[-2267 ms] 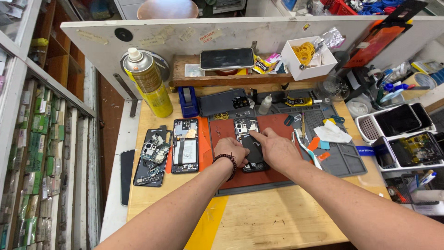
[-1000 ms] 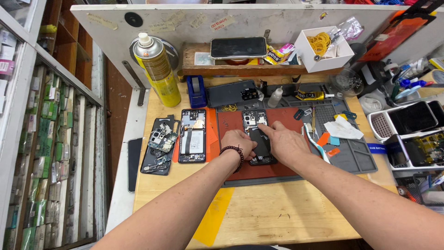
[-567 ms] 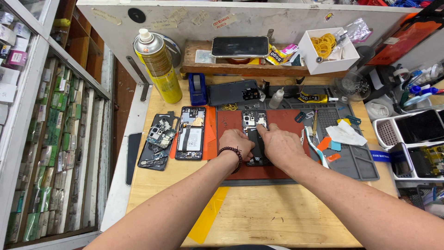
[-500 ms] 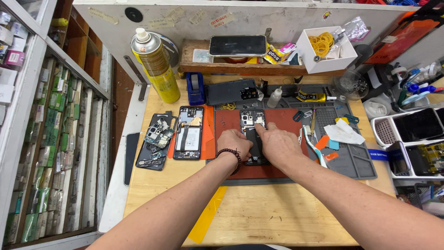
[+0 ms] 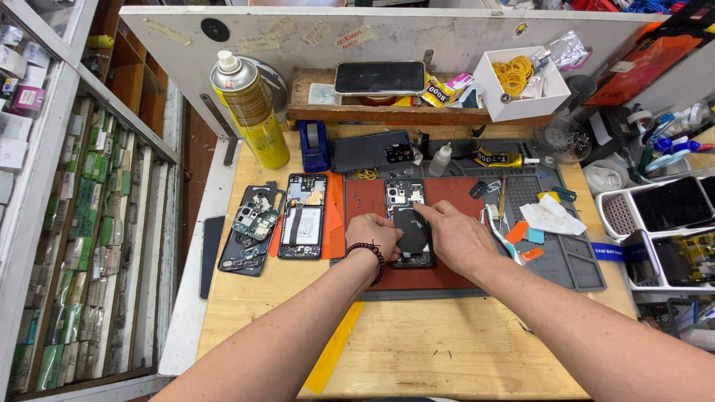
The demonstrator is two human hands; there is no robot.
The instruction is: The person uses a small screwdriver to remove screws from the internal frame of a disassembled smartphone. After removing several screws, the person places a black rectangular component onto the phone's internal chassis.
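Black opened phone (image 5: 408, 223) lengthwise on red mat (image 5: 447, 272), camera end away, both hands (image 5: 421, 237) pressing it flat.

Your hands meet on the mat (image 5: 447, 277) at mid-bench, the left hand (image 5: 372, 234) and right hand (image 5: 456, 237) both resting on the opened phone (image 5: 408, 223) between them. Left of the mat lie two more opened phones — one (image 5: 303, 216) just beside its edge, the other (image 5: 250, 227) further left, tilted. Behind those stands the spray can (image 5: 249, 112), with the tape dispenser (image 5: 315, 147) to its right. A shelf (image 5: 387, 113) runs along the back wall and bears a phone (image 5: 380, 77); the box (image 5: 518, 83) sits at the shelf's right end. Right of your right hand lie a cloth (image 5: 551, 216) and small tools — beyond them, at the bench's right edge, trays (image 5: 670, 223).
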